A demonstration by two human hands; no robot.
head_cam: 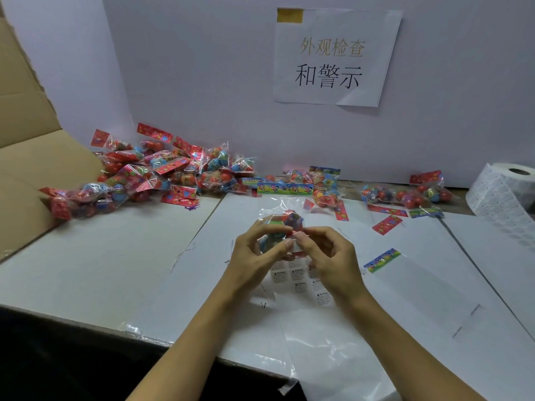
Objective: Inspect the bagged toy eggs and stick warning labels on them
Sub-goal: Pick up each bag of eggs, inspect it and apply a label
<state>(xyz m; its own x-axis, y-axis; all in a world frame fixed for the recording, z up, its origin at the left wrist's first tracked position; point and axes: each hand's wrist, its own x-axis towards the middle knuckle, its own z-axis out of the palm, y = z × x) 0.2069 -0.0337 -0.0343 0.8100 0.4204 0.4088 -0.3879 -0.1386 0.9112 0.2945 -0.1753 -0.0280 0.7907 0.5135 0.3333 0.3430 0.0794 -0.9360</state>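
Both hands (292,250) cover bagged egg (291,219); label barely visible.

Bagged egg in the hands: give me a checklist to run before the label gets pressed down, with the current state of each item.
1. Bagged toy egg held off the table by the left hand: ok.
2. Right hand pinching a white warning label at the bag: ok.
3. Label flat and unwrinkled: cannot tell, fingers cover it.
4. Spare labels on the label sheet below the hands: ok.
5. Label roll in view at far right: ok.
6. Bag inspected for damage: cannot tell.
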